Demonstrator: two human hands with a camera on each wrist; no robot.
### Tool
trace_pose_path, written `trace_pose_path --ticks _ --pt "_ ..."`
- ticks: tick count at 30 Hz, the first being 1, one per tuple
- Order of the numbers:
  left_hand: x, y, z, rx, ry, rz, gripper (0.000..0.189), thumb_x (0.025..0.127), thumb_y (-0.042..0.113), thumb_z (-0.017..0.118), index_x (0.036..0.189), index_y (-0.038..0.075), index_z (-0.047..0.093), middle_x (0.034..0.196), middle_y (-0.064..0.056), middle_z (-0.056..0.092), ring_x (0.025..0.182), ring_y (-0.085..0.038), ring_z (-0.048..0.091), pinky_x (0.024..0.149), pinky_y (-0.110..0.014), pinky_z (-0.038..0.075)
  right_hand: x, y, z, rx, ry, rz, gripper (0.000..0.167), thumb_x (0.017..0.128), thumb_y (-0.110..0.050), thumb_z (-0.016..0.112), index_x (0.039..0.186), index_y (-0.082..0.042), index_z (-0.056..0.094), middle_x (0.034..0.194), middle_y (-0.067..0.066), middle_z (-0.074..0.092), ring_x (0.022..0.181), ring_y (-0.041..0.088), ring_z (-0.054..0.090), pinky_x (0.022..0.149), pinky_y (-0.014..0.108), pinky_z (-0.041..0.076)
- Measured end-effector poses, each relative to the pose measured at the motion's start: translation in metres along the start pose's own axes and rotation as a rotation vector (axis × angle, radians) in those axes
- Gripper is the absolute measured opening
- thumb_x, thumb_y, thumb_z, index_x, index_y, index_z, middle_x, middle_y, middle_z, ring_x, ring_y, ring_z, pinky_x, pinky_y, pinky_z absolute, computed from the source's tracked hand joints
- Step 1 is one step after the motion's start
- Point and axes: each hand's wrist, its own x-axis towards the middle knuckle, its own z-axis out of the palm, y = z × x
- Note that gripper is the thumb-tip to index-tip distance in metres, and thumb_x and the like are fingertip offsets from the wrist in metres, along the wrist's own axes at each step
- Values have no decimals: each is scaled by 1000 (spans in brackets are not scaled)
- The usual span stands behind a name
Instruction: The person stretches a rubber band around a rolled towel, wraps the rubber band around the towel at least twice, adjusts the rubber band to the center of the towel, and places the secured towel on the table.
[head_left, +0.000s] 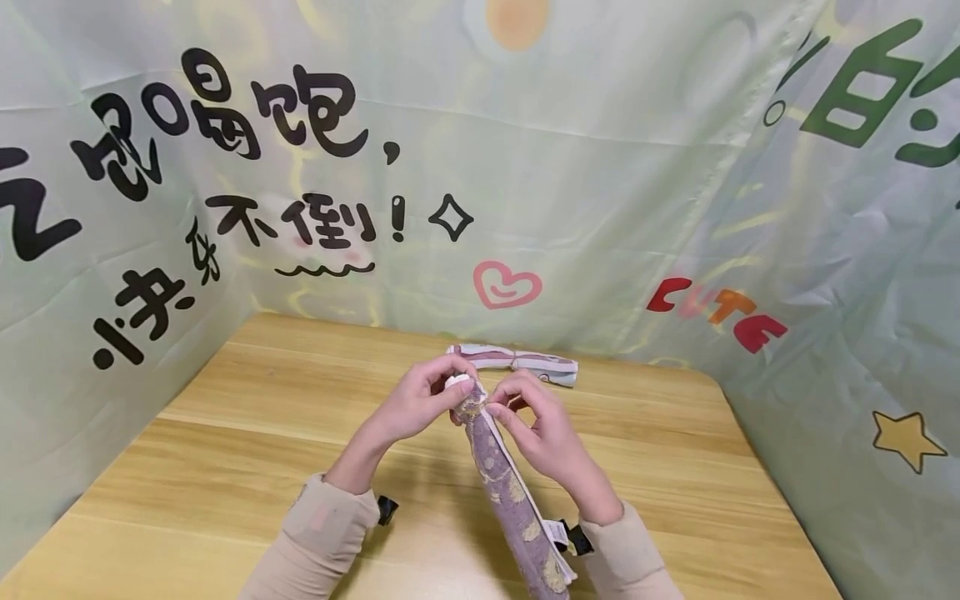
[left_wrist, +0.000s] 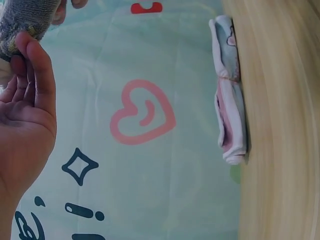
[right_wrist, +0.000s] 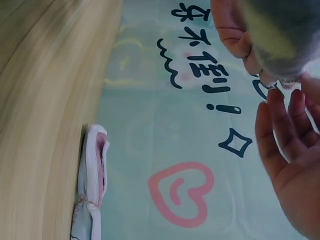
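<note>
A rolled purple towel point(head_left: 504, 492) with cream flower patterns is held up at a slant over the table, its lower end toward the person. Near its upper end a thin tan band point(head_left: 472, 406) goes round the roll. The left hand point(head_left: 415, 404) grips the towel's upper end between thumb and fingers. At the band's right side, the right hand point(head_left: 543, 429) pinches with bent index finger and thumb. Its fingertips partly hide the band there. In the right wrist view the towel point(right_wrist: 287, 37) is blurred and hides part of the hands.
A second rolled towel point(head_left: 551, 367), white with pink and tied at its middle, lies at the back of the wooden table point(head_left: 300, 375). Printed cloth point(head_left: 600, 192) hangs behind and at both sides. A white label point(head_left: 555, 532) hangs from the purple towel's edge.
</note>
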Motion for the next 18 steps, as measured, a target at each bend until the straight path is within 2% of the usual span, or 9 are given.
trace_pose_path --ticks 4,7,18 --pt "0 1 -2 -4 15 -3 10 104 2 57 109 -4 63 83 -9 61 64 -15 57 54 -28 54 3 1 1 16 44 -145 8 95 -4 75 102 -6 71 94 6 67 80 15 62 69 22 55" --pt "0 3 -2 -8 18 -9 10 103 2 58 108 -4 63 82 -9 61 63 -15 58 54 -27 54 6 1 3 3 65 -226 11 98 -14 73 103 -4 72 93 7 68 77 15 62 68 19 54" --pt "0 4 2 -23 82 -28 11 103 2 58 108 -7 63 86 -7 65 60 -12 58 51 -28 55 7 1 6 -143 141 -344 16 100 -17 70 103 -2 74 95 10 67 72 15 61 62 23 54"
